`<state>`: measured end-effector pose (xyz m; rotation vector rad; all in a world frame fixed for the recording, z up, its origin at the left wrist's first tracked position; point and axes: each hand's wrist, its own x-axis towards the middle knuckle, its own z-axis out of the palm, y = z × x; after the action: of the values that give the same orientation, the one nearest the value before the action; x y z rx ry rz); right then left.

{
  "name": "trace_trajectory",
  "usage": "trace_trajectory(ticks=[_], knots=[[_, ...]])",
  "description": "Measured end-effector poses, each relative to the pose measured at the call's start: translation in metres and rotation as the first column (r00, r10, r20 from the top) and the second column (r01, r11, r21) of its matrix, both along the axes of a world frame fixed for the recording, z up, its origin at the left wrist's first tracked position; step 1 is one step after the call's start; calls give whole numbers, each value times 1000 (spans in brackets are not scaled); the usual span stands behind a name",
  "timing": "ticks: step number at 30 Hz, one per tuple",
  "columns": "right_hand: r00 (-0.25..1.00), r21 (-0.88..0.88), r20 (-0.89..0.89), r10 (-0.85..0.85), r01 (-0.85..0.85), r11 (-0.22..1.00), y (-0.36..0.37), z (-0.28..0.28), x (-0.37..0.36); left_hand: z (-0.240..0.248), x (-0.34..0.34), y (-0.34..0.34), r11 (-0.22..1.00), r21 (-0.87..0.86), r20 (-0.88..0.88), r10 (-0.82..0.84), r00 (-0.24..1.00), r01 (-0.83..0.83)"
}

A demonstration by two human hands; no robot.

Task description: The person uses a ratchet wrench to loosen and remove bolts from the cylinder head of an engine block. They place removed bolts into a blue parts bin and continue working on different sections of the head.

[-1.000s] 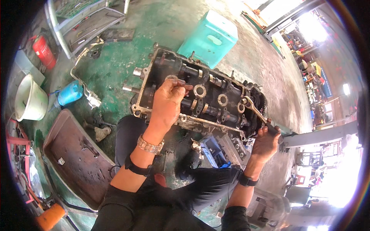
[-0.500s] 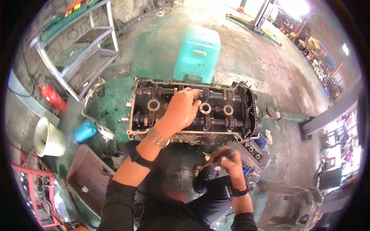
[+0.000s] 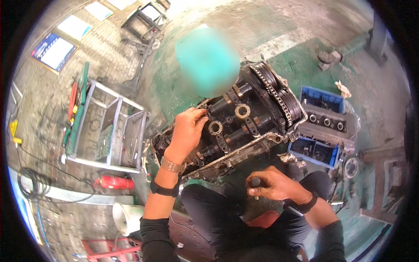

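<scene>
A person's left hand (image 3: pixel 187 133) is reaching over the left half of an open engine head (image 3: pixel 230 127), which is lying at a slant in the middle of the scene, a metal chain (image 3: pixel 272 94) running across its far right end. That hand's grip is drawing fingers and thumb close together above the dark metalwork; whether they are pinching anything, one cannot tell. Hand and wrist are hiding part of the engine head beneath. Near the person, the right hand (image 3: pixel 279 185) is staying clear of the engine head, its grip wrapping around a dark-handled tool (image 3: pixel 255 182). A blurred turquoise stool (image 3: pixel 207 61) is standing just beyond the far side, while the person's knees (image 3: pixel 197 198) are crowding the near side. To the right, a grey cover with round holes (image 3: pixel 329 129) is lying between a far blue tray (image 3: pixel 323 92) and a near blue tray (image 3: pixel 312 160). To the left, a metal rack (image 3: pixel 104 164) is standing beyond a red fire extinguisher (image 3: pixel 115 182) and a pale bucket (image 3: pixel 132 214).
</scene>
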<state>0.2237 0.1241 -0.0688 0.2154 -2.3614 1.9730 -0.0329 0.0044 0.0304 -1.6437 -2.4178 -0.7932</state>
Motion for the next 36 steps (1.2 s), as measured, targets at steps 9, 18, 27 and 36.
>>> trace_trajectory(ticks=[9, 18, 27, 36], knots=[[999, -6, -46, -28, 28, 1000, 2, -2, 11, -9, 2, 3, 993, -11, 222, 121, 967, -122], [988, -151, 1, -154, 153, 977, 3, 2, 15, -13, 4, 4, 989, -4, 216, 145, 966, -147], [893, -548, -15, -451, 370, 750, 10, 28, 28, -16, 7, -15, 966, 107, 636, 114, 763, -234], [672, -741, -362, -647, 213, 636, 12, 84, -19, -27, 15, -15, 895, 292, 875, -107, 472, -339]])
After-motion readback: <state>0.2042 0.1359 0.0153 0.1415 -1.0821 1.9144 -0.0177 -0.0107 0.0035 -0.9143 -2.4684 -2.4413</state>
